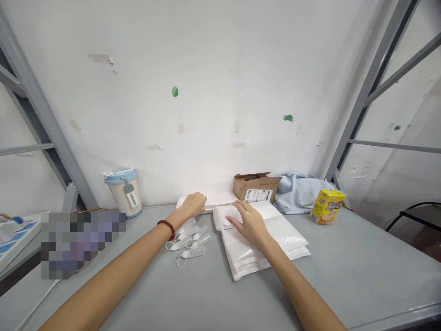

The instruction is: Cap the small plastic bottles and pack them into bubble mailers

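My left hand (193, 203), with a red bead bracelet at the wrist, is curled over the left end of a long white packet (220, 202) that lies against the wall. My right hand (248, 221) rests with its fingers spread flat on top of a stack of white bubble mailers (275, 243), touching a small white box-like item (220, 217) at the stack's far left corner. Several small white tagged items (191, 241) lie on the table beside my left wrist.
A grey table (344, 276) runs to the white wall. A blue-lidded cup (124, 192) stands at back left. An open cardboard box (255, 186), a light blue cloth (300, 192) and a yellow drink carton (327, 207) sit at back right. Grey shelf posts (368, 92) flank both sides.
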The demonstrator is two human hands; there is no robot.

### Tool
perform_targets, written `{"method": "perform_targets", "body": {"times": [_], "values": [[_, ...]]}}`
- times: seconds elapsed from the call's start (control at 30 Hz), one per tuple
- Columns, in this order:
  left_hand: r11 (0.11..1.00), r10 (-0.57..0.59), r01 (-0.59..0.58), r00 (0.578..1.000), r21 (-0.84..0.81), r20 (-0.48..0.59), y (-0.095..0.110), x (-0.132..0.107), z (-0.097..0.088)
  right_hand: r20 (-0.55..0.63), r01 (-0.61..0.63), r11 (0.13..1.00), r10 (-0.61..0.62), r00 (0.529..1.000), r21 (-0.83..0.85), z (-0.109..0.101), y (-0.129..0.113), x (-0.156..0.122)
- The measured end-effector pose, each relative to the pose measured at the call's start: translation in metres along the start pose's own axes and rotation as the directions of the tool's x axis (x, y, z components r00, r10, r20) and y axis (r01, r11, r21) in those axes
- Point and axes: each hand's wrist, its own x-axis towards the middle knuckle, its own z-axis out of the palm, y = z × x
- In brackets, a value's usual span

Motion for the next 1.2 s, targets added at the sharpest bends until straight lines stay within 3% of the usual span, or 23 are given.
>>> {"method": "perform_targets", "body": {"times": [0.17, 0.23, 0.4, 0.6, 0.77, 0.87, 1.07, 1.2], "values": [[0.994, -0.091, 0.098, 0.989, 0.058, -0.117, -0.01, 0.003, -0.012, 0.173, -0.014, 0.993, -0.008, 0.985, 0.121, 0.0, 0.0, -0.001], [0.993, -0.077, 0.091, 0.983, 0.079, -0.169, -0.014, 0.0, -0.017, 0.184, -0.028, 0.991, 0.004, 0.983, 0.129, 0.0, 0.0, -0.002], [0.989, 0.028, 0.014, 0.958, 0.145, -0.284, -0.016, -0.024, -0.025, 0.06, -0.013, 0.992, 0.006, 0.998, 0.123, 0.0, 0.002, -0.001], [0.979, 0.111, -0.034, 0.916, 0.203, -0.385, -0.003, -0.069, -0.02, -0.202, 0.159, 0.98, -0.132, 0.97, 0.122, 0.001, -0.008, -0.002], [0.953, 0.291, -0.162, 0.723, 0.256, -0.626, 0.019, -0.102, -0.009, -0.267, 0.272, 0.962, -0.253, 0.93, 0.037, -0.006, -0.028, -0.007], [0.942, 0.335, -0.223, 0.666, 0.25, -0.666, 0.029, -0.114, -0.002, -0.258, 0.315, 0.949, -0.302, 0.918, 0.009, -0.005, -0.035, -0.008], [0.95, 0.296, -0.281, 0.667, 0.137, -0.684, 0.034, -0.123, 0.01, -0.272, 0.337, 0.941, -0.319, 0.908, 0.023, 0.007, -0.038, -0.01], [0.957, 0.176, -0.287, 0.691, -0.042, -0.702, 0.024, -0.124, 0.01, -0.285, 0.338, 0.941, -0.324, 0.902, -0.002, 0.009, -0.04, -0.011]]}}
